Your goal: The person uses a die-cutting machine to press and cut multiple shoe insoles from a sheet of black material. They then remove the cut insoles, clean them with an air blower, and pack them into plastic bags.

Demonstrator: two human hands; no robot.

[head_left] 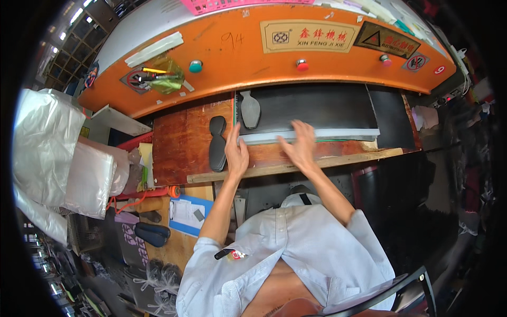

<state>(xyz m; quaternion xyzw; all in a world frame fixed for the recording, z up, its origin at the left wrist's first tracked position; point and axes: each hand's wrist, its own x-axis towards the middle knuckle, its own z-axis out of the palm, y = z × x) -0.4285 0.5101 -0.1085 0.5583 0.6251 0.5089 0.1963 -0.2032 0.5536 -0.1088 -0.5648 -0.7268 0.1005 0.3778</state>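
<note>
My left hand (236, 150) rests with fingers straight against the left edge of a stack of black sheet material (317, 108) with a white layer beneath, lying on a brown wooden board (182, 140) under an orange press machine (253, 47). My right hand (301, 145) lies flat, fingers spread, on the front edge of that stack. A grey sole-shaped cutting die (250, 109) sits on the sheet's left end. A pile of black cut insole pieces (217, 143) lies on the board just left of my left hand.
The press front carries a green button (196, 66) and red buttons (302, 65). Clear plastic bags (58, 158) pile up at the left. A blue clipboard (187, 214) and dark shoe parts (153, 232) lie lower left. A pink basket (211, 5) sits on top.
</note>
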